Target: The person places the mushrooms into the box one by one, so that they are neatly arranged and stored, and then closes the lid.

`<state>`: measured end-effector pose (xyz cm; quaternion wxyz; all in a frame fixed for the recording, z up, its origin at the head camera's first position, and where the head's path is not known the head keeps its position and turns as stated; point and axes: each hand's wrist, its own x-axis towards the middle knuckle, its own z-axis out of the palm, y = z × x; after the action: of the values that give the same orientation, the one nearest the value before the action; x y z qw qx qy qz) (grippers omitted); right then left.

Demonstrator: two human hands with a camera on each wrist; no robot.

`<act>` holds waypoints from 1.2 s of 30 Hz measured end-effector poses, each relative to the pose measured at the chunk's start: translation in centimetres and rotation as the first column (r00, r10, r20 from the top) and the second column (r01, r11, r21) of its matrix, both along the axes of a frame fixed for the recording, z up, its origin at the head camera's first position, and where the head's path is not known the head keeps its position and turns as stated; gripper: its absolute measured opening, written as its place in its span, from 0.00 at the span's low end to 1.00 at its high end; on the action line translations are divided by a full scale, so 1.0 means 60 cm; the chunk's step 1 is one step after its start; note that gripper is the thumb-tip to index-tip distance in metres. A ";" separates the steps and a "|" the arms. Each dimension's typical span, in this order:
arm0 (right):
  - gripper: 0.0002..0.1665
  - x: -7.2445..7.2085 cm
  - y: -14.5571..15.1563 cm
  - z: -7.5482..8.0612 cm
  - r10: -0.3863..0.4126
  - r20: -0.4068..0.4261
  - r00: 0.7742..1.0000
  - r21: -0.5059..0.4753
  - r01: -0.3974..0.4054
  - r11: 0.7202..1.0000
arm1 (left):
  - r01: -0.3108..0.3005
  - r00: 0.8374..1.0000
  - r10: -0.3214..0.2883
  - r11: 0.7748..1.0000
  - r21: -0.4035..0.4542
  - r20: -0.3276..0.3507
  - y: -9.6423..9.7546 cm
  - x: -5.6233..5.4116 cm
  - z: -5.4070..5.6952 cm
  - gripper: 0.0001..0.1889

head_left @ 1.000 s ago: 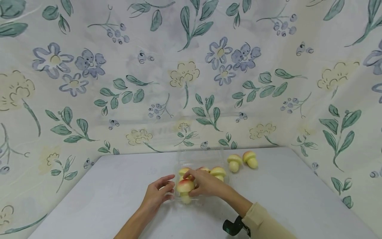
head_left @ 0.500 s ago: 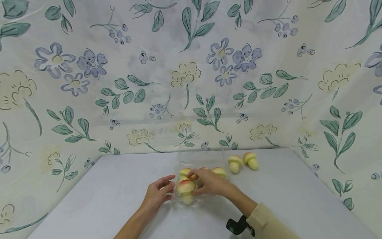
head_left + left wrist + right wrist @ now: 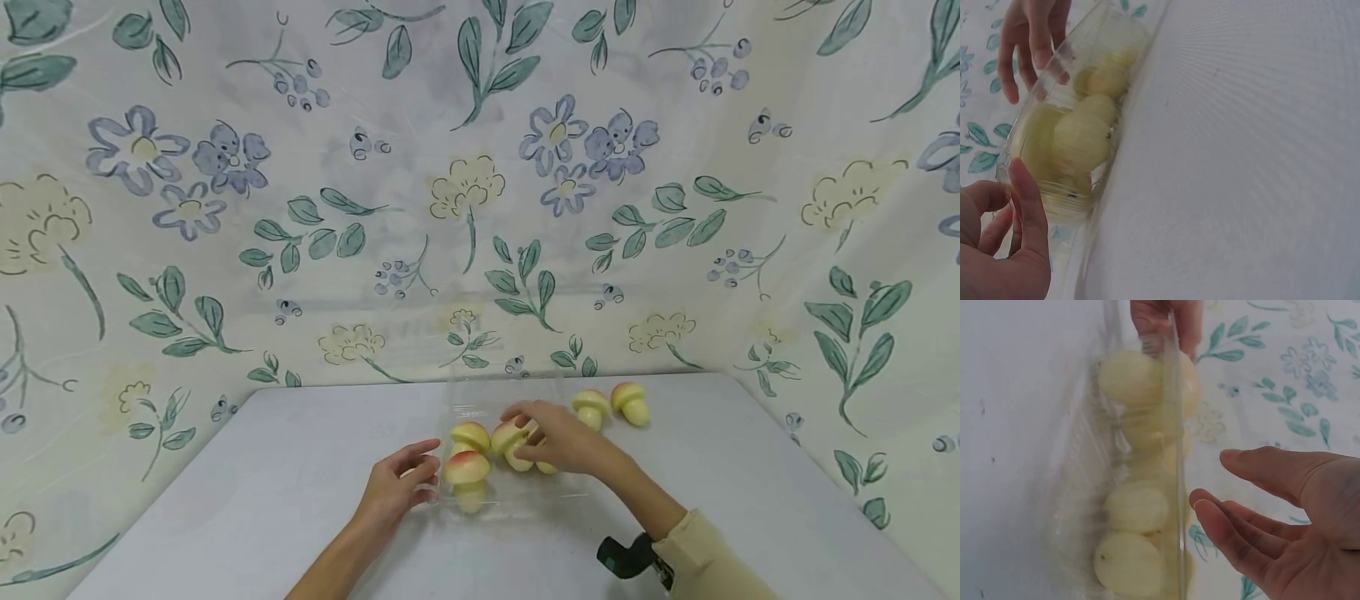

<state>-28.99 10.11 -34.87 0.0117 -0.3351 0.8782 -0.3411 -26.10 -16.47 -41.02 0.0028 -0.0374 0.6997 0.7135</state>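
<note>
A clear plastic box point(image 3: 536, 500) with its lid raised at the back holds several yellow mushroom-shaped pieces with reddish caps. One mushroom-shaped piece point(image 3: 467, 471) lies at the front left, another point(image 3: 470, 435) behind it, and others sit to the right, partly under my right hand. My left hand point(image 3: 397, 483) is at the box's left side; in the left wrist view its thumb and finger pinch the rim at a corner. Over the right part of the box hovers my right hand point(image 3: 562, 437). Its fingers are apart with nothing between them in the right wrist view.
Outside the box, at its back right, two more mushroom-shaped pieces lie on the white table point(image 3: 315, 450): one upright point(image 3: 588, 400), one tilted point(image 3: 632, 404). A black device point(image 3: 626, 557) is strapped at my right wrist. A floral cloth point(image 3: 480, 208) hangs behind the table.
My right hand has moved right and slightly up, away from the left pieces, uncovering a mushroom-shaped piece in the middle of the box. My left hand has stayed at the box's left side.
</note>
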 end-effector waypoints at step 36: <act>0.24 -0.053 0.148 0.007 -0.295 -0.064 0.953 0.005 0.296 0.955 | 0.006 1.000 -0.006 1.000 0.002 -0.001 0.000 -0.004 -0.003 0.22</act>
<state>-32.16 18.96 -34.45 -0.0643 -0.2105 0.9208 -0.3221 -26.31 -16.46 -41.17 0.0045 -0.0348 0.6991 0.7142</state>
